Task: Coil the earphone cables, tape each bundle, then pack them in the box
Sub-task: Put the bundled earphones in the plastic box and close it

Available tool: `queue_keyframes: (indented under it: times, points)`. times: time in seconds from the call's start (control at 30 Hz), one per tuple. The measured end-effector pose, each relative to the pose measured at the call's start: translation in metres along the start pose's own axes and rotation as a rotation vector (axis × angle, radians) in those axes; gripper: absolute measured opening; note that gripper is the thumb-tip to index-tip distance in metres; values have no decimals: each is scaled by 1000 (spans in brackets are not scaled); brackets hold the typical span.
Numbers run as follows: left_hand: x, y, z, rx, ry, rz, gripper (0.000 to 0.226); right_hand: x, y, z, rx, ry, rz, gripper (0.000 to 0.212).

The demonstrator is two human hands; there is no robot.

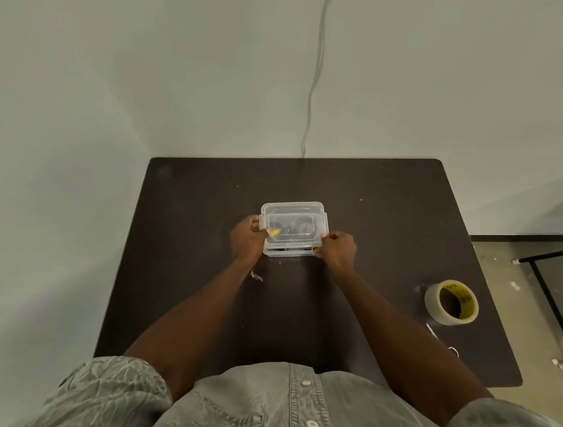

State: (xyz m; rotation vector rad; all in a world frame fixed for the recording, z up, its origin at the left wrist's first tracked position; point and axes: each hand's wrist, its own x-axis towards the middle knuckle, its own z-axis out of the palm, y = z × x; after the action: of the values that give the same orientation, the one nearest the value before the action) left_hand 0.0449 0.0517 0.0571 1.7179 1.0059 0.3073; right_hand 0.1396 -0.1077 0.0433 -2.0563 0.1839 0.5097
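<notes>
Now gripping the clear box [293, 227] mid-desk [392, 224], left hand [247, 238] and right hand [337, 249] clenching its side clips, dark earphone bundles [294, 227] showing inside. Probably handling light, stiff, slippery; gripping best at those clips. Tape roll [451, 302] sitting near right edge.

1 box [292, 228] w/ lid, 1 tape roll [451, 302], 2 hands, 1 table [392, 224].

the box [293, 228] sits mid-desk [376, 215], flanked closely by the left hand [247, 239] and right hand [336, 249], so its sides are blocked. bare desk lies open beyond it up to the wall [218, 69]. the tape roll [451, 302] stands well apart near the right edge, scissors [440, 338] just beside it.
</notes>
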Motion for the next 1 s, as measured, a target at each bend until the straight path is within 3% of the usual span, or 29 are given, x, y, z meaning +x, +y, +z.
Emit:
queue_keyframes:
  times: [0.13, 0.37, 0.53, 0.6, 0.77, 0.9, 1.0]
  points:
    - [9, -3, 15, 61, 51, -60, 17, -3, -9, 3, -238, 54, -4, 18]
    - [16, -13, 20, 108, 105, -123, 24, -5, -7, 7, -459, 63, -66, 24]
    - [9, -21, 17, 22, 45, -152, 35, 2, 7, 5, -325, 25, -66, 38]
    - [11, -25, 16, -21, 26, -200, 37, 6, 7, 5, -222, -2, -26, 34]
    - [28, -32, -1, -245, -148, -525, 46, 28, -1, -7, 157, -190, 289, 15]
    - [35, -28, -13, -232, -373, -655, 34, 42, -3, -21, 133, -409, 442, 13]
    - [37, -29, -14, -252, -395, -688, 19, 46, 0, -26, 122, -508, 473, 12]
